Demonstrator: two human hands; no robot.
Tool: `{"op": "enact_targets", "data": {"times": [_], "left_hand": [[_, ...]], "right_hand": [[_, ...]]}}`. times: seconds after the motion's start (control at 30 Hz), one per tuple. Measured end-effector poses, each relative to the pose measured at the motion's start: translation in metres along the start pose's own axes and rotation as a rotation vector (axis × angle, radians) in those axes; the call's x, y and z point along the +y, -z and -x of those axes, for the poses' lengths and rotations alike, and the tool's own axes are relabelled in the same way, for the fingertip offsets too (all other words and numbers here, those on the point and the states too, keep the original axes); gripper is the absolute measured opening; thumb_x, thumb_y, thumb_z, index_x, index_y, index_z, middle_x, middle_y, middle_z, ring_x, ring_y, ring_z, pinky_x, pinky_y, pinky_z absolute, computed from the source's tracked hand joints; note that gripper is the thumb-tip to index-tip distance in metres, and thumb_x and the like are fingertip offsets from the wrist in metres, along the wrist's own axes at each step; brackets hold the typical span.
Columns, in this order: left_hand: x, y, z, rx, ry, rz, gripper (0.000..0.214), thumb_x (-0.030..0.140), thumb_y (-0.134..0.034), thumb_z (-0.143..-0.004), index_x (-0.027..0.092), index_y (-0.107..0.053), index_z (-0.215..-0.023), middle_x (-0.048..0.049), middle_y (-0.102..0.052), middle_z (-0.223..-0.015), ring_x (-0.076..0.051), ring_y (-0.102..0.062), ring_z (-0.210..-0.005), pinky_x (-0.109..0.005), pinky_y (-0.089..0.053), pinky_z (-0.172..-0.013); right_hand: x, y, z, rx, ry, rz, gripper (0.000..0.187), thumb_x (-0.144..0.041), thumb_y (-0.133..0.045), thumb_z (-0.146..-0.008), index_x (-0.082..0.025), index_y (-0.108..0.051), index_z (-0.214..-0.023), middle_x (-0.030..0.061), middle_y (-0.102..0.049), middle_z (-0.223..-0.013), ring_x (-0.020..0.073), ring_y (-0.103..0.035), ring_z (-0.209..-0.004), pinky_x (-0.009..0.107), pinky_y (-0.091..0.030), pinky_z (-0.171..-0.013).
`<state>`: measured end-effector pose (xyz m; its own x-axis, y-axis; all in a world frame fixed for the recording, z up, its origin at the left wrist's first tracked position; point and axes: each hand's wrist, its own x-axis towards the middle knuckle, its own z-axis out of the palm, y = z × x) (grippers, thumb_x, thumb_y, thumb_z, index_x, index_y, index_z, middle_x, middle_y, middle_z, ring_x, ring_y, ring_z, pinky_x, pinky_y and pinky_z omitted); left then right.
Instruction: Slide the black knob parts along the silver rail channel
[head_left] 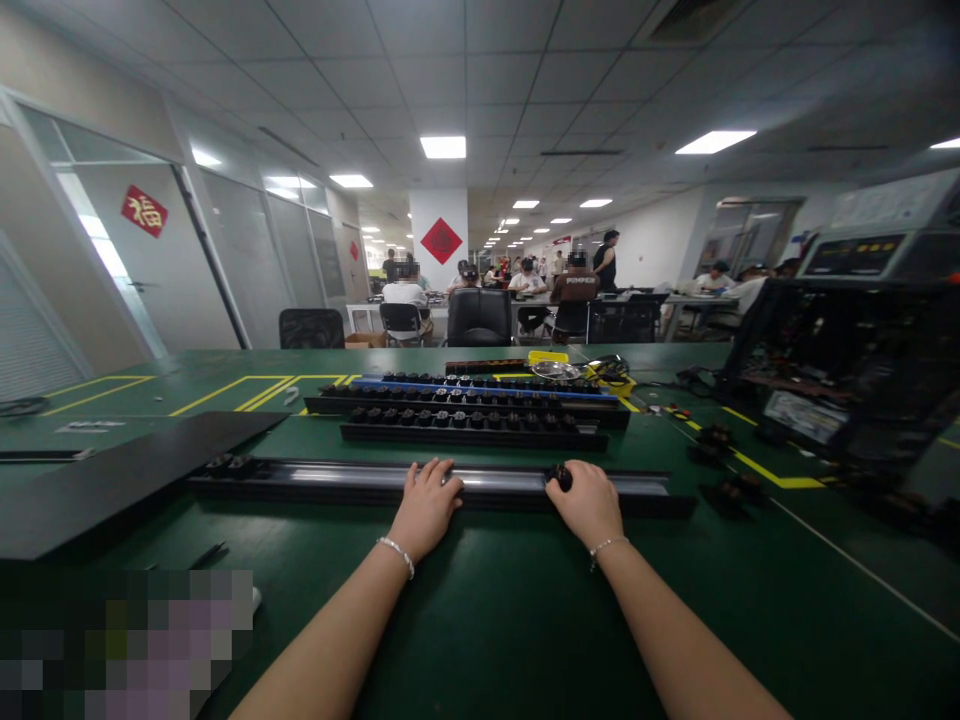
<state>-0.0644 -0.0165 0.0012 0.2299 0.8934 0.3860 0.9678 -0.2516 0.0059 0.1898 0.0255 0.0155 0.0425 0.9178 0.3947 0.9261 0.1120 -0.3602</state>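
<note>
A long black channel rail (322,478) with a shiny inner track lies across the green table in front of me. My left hand (426,508) rests on its middle, fingers stretched over the track. Toward the rail's right end, my right hand (589,500) grips a small round black part (559,478) at the track; its exact kind is too small to tell. Similar black parts (238,464) sit in the left end of the rail. Behind it lie more rails, the nearest filled with a row of black parts (457,418).
A dark flat board (142,480) lies at the left. Loose black parts (731,490) and an opened computer case (817,370) stand at the right. A blue strip (480,386), a yellow tray (547,357) and a silver dish (556,370) are farther back. People sit at distant tables.
</note>
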Motion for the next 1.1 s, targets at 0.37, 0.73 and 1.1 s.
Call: {"op": "enact_targets", "data": {"times": [0.37, 0.73, 1.1], "left_hand": [[0.001, -0.0003, -0.0012, 0.007, -0.002, 0.018, 0.023, 0.025, -0.052, -0.084, 0.026, -0.061, -0.105, -0.0075, -0.049, -0.136, -0.029, -0.039, -0.129, -0.056, -0.024, -0.107], [-0.001, -0.0022, -0.0011, 0.028, -0.014, 0.016, 0.022, 0.027, -0.053, -0.084, 0.027, -0.061, -0.105, -0.0073, -0.05, -0.135, -0.029, -0.04, -0.128, -0.056, -0.025, -0.106], [-0.0013, -0.0017, -0.0018, 0.019, -0.015, 0.015, 0.023, 0.027, -0.053, -0.084, 0.027, -0.061, -0.105, -0.0076, -0.051, -0.135, -0.029, -0.04, -0.128, -0.057, -0.026, -0.105]], "right_hand": [[0.004, 0.0008, 0.0008, 0.04, 0.009, -0.013, 0.018, -0.033, -0.047, -0.077, -0.018, -0.057, -0.076, 0.0073, -0.062, -0.088, 0.0208, -0.052, -0.089, 0.03, -0.035, -0.075], [0.0048, 0.0003, -0.0003, 0.041, 0.005, -0.05, 0.015, -0.031, -0.047, -0.075, -0.018, -0.055, -0.073, 0.008, -0.061, -0.085, 0.0213, -0.051, -0.087, 0.031, -0.036, -0.078], [0.0069, 0.0069, 0.0007, 0.034, -0.034, 0.002, 0.015, -0.031, -0.046, -0.076, -0.019, -0.053, -0.071, 0.0067, -0.061, -0.083, 0.0205, -0.052, -0.085, 0.031, -0.035, -0.075]]}}
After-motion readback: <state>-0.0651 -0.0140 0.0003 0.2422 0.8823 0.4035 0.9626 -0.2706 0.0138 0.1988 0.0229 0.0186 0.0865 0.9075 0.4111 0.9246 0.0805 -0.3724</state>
